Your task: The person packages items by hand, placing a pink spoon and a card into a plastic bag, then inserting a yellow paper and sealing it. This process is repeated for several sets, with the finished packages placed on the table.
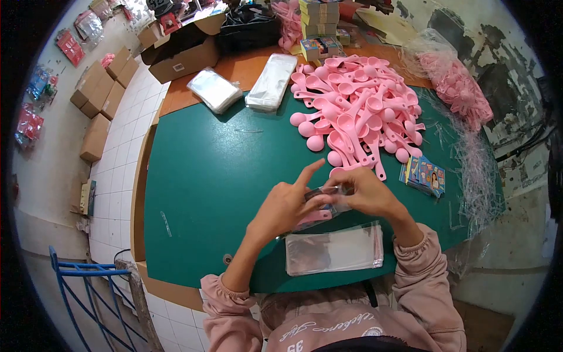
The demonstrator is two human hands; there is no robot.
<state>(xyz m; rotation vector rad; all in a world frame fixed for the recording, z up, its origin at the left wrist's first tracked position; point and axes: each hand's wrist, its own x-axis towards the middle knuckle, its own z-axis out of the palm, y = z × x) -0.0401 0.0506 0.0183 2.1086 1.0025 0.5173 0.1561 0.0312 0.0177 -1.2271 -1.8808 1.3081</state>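
Between my hands is a clear plastic bag with a pink measuring spoon in it, partly hidden by my fingers. My left hand pinches the bag near its upper edge, index finger stretched out. Closed at the same edge is my right hand, its fingertips meeting the left thumb. Just below them lies a flat stack of clear plastic bags. Beyond my hands spreads a large pile of pink measuring spoons. Several printed cards lie to the right.
Two more stacks of clear bags sit at the back of the green table mat. Bundled cards stand behind the spoons. Plastic wrap with more spoons runs along the right edge. An open cardboard box is at back left.
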